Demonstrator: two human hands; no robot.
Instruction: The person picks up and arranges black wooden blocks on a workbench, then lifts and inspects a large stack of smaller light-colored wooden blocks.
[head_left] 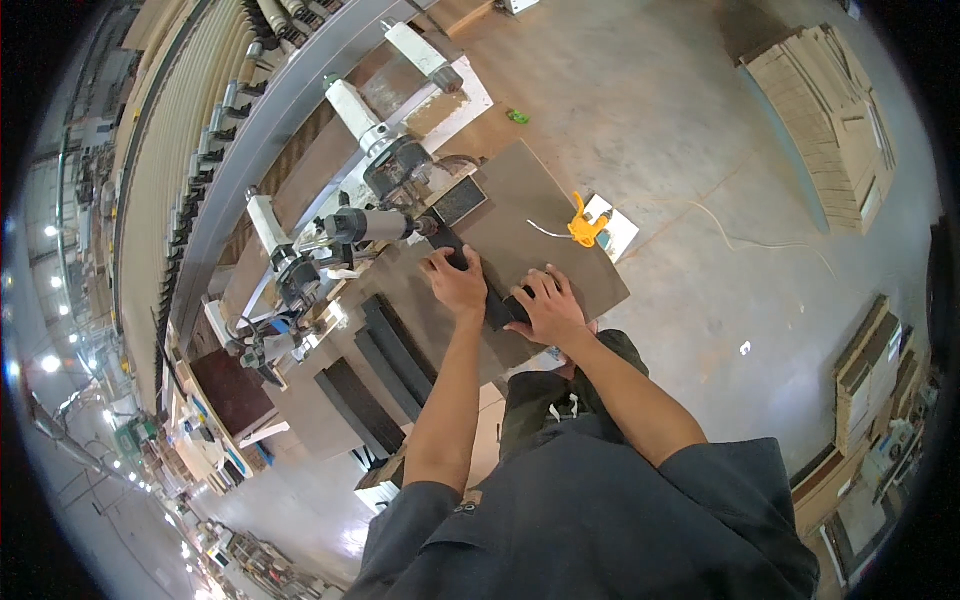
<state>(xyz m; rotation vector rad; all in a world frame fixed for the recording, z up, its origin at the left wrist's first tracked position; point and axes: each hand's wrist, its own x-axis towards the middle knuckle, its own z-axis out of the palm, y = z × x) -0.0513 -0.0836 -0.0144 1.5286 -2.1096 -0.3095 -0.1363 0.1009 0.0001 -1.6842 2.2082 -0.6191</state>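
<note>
Step — feeding dark strip [478, 285] to horizontal drill [372, 226] | left hand [457, 283], right hand [546, 309] — fingers clamped on strip, flat on bench [540, 200] | next likely calls for steady alignment.

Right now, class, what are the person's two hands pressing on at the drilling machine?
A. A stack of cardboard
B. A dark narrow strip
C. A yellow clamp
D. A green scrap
B: the left hand and right hand both rest on the dark narrow strip, which points toward the drill head.
</note>
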